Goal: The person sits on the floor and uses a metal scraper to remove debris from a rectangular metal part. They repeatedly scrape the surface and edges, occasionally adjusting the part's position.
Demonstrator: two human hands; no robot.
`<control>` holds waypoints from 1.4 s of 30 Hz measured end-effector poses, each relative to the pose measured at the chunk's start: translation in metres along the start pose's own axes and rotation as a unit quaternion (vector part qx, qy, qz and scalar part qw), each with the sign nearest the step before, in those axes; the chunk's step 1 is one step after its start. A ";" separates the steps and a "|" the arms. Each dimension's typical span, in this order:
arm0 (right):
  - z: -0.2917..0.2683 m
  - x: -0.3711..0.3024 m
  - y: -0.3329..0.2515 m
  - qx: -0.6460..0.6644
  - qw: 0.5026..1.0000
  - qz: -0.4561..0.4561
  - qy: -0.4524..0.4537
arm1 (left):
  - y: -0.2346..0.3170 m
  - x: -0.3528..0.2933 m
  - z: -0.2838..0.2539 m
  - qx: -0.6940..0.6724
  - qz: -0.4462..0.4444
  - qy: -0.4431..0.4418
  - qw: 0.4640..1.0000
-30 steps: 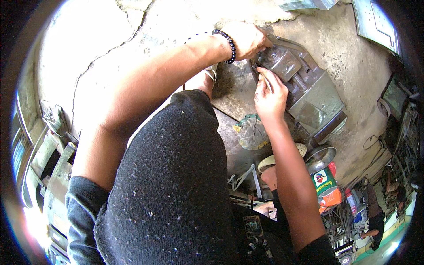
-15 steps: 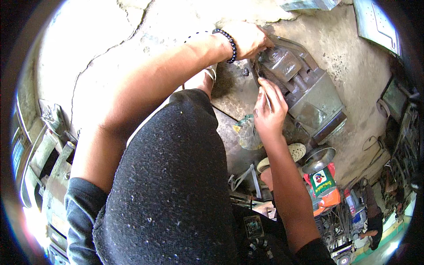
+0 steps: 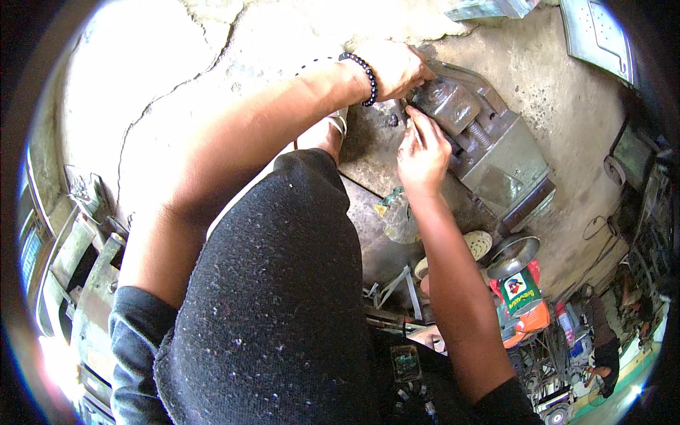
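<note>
A heavy grey metal vise [image 3: 496, 152] lies on the cracked concrete floor at the upper right. My left hand [image 3: 395, 65], with a dark bead bracelet on its wrist, grips the vise's near end from above. My right hand [image 3: 423, 154] rests against the same end from below, fingers pointing up at the jaw; what its fingertips pinch is too small to see. My knee in dark speckled cloth [image 3: 283, 297] fills the middle of the view.
A crumpled plastic bag [image 3: 397, 216] lies by my right forearm. An orange can with a metal funnel [image 3: 520, 294] stands at the lower right among tools and cables. Metal frames [image 3: 85, 269] lean at the left. A sandalled foot [image 3: 329, 134] shows above my knee.
My right hand has shifted slightly up toward the vise's end. My left hand stays on the vise.
</note>
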State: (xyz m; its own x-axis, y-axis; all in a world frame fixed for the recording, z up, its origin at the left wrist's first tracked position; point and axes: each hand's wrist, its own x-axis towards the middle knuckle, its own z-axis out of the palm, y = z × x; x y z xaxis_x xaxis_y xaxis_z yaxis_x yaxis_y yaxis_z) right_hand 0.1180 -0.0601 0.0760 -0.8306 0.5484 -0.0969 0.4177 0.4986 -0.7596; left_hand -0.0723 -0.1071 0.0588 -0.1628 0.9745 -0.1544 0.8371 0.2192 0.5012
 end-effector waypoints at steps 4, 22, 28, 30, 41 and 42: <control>-0.008 0.000 0.002 0.031 0.999 0.003 -0.019 | 0.001 0.002 0.002 0.007 -0.036 -0.045 0.998; -0.001 0.011 -0.007 -0.013 0.999 -0.027 0.021 | -0.034 -0.010 0.013 -0.119 -0.058 0.110 0.985; -0.017 -0.007 -0.001 0.022 1.000 -0.004 0.002 | -0.037 -0.009 0.003 -0.099 -0.070 0.132 0.984; -0.023 -0.007 0.001 0.041 0.999 0.015 -0.002 | -0.036 -0.009 0.003 -0.106 -0.072 0.139 0.982; -0.024 -0.006 0.005 0.035 0.998 -0.031 -0.042 | -0.041 -0.022 0.027 -0.132 -0.062 0.144 0.979; -0.028 -0.007 0.007 0.047 0.998 -0.019 -0.045 | -0.041 -0.022 0.027 -0.128 -0.054 0.158 0.978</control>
State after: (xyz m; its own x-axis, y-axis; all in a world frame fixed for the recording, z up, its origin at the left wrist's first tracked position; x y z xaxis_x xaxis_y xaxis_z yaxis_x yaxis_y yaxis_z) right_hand 0.1368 -0.0417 0.0896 -0.8771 0.4648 -0.1212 0.3520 0.4502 -0.8206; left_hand -0.0893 -0.1385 0.0185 -0.4294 0.9025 0.0327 0.6552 0.2864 0.6990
